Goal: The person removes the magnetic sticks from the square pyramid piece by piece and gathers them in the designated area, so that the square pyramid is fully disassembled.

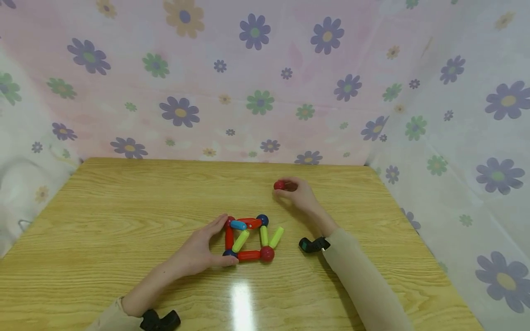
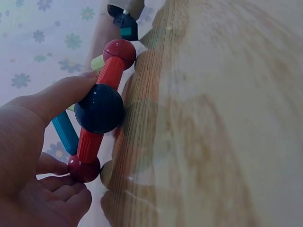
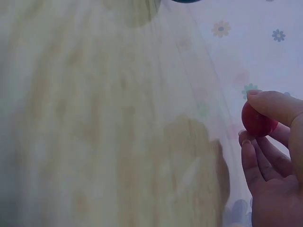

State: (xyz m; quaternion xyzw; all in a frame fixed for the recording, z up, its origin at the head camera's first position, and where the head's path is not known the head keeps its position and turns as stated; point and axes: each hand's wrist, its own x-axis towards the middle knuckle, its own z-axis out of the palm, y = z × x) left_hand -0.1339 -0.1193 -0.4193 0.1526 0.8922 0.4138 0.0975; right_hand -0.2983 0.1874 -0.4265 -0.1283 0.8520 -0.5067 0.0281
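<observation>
A square frame of magnetic rods and balls stands on the table, with red rods along its front, left and back and a yellow-green rod on its right. Dark blue balls and red balls form the corners. Further rods, among them a light blue rod, slant up from the corners. My left hand holds the frame's left side, thumb at the near blue ball, fingers at the far red ball. Beyond the frame to the right, my right hand pinches a loose red ball.
The wooden table reaches back to a flowered cloth, which also hangs along both sides. A black wrist strap sits on the right forearm, and another black device on the left.
</observation>
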